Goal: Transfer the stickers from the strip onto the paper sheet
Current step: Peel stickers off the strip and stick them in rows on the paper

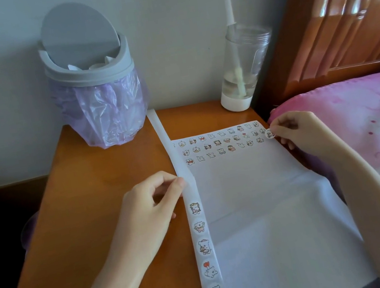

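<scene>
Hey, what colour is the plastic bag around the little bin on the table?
The bag is pale translucent purple; the head view shows it best.

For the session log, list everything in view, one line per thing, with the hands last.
paper sheet: one, white, on the table, right of the strip
sticker strip: one, white, along the sheet's left edge
stickers on strip: five clear, cartoon animals, near part of the strip
stickers on sheet: many, three rows, far end
loose sticker: one, round, at the sheet's far right edge
bin: one, grey with a lilac bag, far left of the table
bottle: one, clear with a white base, far right of the table
table: one, orange-brown wood
headboard: one, brown wood, upper right
bedding: pink, right
left hand: pinches the strip
right hand: pinches the loose sticker
</scene>
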`<action>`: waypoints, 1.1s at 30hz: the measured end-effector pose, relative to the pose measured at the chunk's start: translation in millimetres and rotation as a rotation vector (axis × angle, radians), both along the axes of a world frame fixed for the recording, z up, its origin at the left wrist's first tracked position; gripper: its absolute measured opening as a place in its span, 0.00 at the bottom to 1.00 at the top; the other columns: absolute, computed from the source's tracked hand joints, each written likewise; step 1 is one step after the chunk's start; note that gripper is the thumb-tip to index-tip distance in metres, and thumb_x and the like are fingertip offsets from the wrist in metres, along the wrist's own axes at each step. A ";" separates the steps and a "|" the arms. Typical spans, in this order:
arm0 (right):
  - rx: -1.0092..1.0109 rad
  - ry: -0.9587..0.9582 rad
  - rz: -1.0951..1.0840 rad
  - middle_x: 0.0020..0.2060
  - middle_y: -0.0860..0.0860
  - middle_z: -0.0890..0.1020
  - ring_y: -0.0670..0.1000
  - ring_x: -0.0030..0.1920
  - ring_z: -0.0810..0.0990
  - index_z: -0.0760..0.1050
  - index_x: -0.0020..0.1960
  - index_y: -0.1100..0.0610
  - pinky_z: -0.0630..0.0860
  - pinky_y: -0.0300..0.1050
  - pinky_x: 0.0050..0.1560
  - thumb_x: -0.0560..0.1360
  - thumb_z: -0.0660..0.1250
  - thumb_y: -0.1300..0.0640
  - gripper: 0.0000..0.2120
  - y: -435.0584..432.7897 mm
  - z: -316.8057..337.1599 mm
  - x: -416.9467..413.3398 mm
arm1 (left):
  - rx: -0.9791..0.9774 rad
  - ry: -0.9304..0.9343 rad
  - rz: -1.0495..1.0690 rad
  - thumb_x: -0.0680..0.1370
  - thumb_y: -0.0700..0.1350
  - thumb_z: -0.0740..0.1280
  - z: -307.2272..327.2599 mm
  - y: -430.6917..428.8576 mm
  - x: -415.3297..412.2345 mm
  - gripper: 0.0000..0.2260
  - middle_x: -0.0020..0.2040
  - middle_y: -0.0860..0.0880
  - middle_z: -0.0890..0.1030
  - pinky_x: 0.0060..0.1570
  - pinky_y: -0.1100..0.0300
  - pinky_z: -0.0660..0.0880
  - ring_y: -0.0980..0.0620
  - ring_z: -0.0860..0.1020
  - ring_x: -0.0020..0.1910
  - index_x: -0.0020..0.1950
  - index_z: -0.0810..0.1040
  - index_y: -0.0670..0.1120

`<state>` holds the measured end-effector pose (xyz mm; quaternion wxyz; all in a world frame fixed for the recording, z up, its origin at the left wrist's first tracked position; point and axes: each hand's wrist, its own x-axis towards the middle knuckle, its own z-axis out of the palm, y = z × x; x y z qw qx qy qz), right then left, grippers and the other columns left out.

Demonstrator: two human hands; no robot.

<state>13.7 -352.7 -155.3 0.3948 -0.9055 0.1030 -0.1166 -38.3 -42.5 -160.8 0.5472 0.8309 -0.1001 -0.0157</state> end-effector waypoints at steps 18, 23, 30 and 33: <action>-0.138 -0.018 -0.018 0.30 0.46 0.76 0.40 0.26 0.74 0.77 0.45 0.57 0.67 0.31 0.32 0.76 0.66 0.62 0.03 -0.2 -7.9 2.4 | 0.082 -0.020 -0.016 0.77 0.50 0.64 -3.5 -0.2 1.8 0.07 0.43 0.60 0.83 0.32 0.74 0.71 0.64 0.79 0.38 0.44 0.81 0.51; -0.152 -0.016 -0.019 0.37 0.51 0.80 0.51 0.37 0.76 0.77 0.43 0.55 0.69 0.40 0.44 0.75 0.67 0.62 0.04 1.8 -8.5 1.9 | 0.085 -0.013 -0.011 0.77 0.50 0.64 -3.7 0.3 1.7 0.07 0.42 0.61 0.83 0.33 0.74 0.71 0.62 0.80 0.36 0.44 0.81 0.52; -0.197 -0.016 -0.031 0.39 0.51 0.79 0.51 0.40 0.76 0.77 0.43 0.56 0.67 0.38 0.45 0.75 0.67 0.62 0.04 6.6 -5.8 -0.6 | 0.076 -0.010 -0.003 0.77 0.49 0.64 -3.4 -0.7 1.7 0.07 0.42 0.60 0.82 0.32 0.75 0.71 0.64 0.80 0.37 0.43 0.81 0.51; -0.185 -0.016 -0.039 0.37 0.50 0.80 0.51 0.40 0.77 0.77 0.43 0.56 0.68 0.39 0.46 0.75 0.67 0.62 0.03 6.8 -5.3 -1.5 | 0.079 -0.007 -0.005 0.77 0.50 0.64 -3.4 -0.7 1.5 0.07 0.42 0.61 0.82 0.32 0.74 0.71 0.64 0.80 0.37 0.44 0.81 0.51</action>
